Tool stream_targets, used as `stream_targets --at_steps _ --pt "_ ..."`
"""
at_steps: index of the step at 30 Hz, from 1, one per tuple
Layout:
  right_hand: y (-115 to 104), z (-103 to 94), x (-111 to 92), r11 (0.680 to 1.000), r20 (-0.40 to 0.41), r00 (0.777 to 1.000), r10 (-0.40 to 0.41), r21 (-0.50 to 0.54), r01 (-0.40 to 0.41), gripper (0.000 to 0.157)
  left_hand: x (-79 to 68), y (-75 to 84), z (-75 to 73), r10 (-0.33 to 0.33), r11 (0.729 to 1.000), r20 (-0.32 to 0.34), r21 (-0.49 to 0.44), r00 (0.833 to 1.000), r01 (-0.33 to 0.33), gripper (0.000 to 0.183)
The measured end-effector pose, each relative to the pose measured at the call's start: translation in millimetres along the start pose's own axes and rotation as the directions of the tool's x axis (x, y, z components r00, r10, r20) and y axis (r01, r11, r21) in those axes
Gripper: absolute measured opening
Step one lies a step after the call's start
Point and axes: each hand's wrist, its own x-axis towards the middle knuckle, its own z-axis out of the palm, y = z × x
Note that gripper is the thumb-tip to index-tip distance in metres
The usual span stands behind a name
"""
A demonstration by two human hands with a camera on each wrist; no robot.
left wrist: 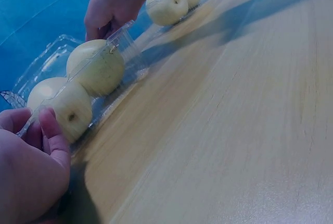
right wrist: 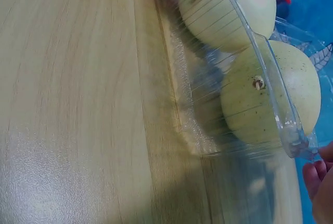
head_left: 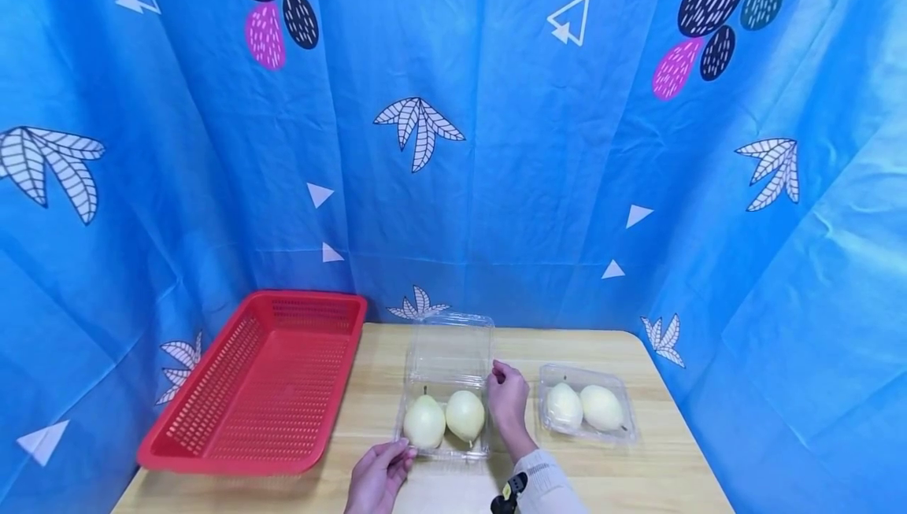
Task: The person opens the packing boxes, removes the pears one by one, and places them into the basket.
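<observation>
An open clear plastic clamshell container sits at the table's middle, its lid raised at the back. Inside lie two pale yellow pears side by side, a left pear with its stem up and a right pear. At the front left corner, my left hand pinches the container's rim between thumb and fingers, also seen close up in the left wrist view. My right hand, fingers curled, grips the rim on the right side; in the right wrist view its fingertips are at the rim's corner.
To the left stands a red perforated plastic basket. A second clear container holding two pears lies to the right. Blue patterned curtain hangs behind and around the wooden table.
</observation>
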Motion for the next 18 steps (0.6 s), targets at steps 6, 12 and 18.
stream_targets --at_steps 6,12,18 --pt "1.0 -1.9 0.8 0.998 0.071 0.996 0.056 0.017 -0.058 0.029 -0.3 -0.4 -1.0 0.006 1.0 0.009 -0.007 1.0 -0.006 0.007" --pt "1.9 -3.8 1.2 0.981 0.129 0.976 0.177 0.052 -0.185 0.027 0.0 -1.9 -1.4 -0.002 1.0 0.009 -0.027 1.0 0.003 0.01" --pt "4.6 -3.9 1.5 0.954 0.134 0.957 0.257 0.121 -0.273 0.027 -1.1 -3.3 0.1 -0.001 1.0 0.003 -0.025 1.0 0.002 0.01"
